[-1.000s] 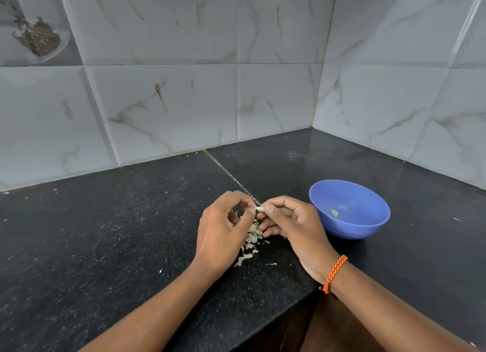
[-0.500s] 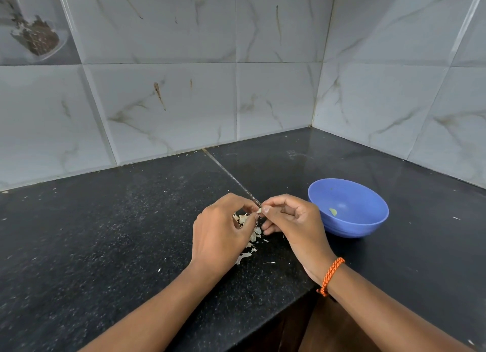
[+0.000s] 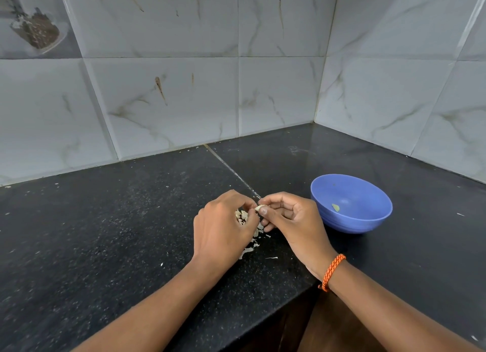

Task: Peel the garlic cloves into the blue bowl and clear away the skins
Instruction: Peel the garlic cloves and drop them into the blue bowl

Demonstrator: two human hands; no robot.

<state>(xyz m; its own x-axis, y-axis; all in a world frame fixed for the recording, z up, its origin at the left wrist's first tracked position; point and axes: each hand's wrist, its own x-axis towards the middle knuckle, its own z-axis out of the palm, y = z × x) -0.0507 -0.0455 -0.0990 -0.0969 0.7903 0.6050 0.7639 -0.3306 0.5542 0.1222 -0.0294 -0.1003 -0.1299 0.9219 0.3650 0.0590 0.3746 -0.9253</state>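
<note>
Skins: pale papery garlic skins (image 3: 251,242) litter the black speckled stone counter (image 3: 105,233) under both hands.
Left hand (image 3: 223,228): fingers curled, now holding loose skin flakes.
Right hand (image 3: 294,220): pinches the small pale garlic clove (image 3: 261,208), seemingly almost bare.
Bowl: round blue plastic bowl (image 3: 368,220) beyond, apparently one clove inside.

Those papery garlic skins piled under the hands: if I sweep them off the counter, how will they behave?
The pale papery garlic skins look thin, curled and very light, so they would probably scatter rather than slide as one pile. Stray flakes already lie apart on the speckled black stone counter, so small bits will likely get left behind.
</note>
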